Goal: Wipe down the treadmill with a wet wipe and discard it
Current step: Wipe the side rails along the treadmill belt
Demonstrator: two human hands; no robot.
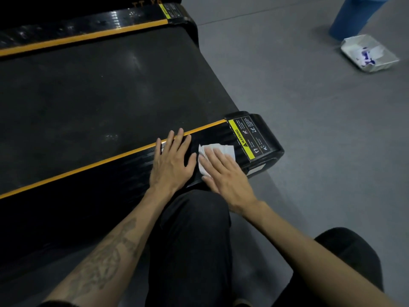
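On the near black side rail [124, 171] of the treadmill, the left hand [171, 161] rests flat, fingers straight and slightly spread. Just beside it, the right hand [225, 176] presses a folded white wet wipe [221, 151] with straight fingers. Beyond lies the dark running belt [99, 89]. Far off on the grey floor [309, 120], a white wipe packet [369, 53] lies beside a blue bin [354, 16].

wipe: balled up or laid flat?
Flat. The wet wipe lies spread on the treadmill side rail under the right hand's straight fingers.
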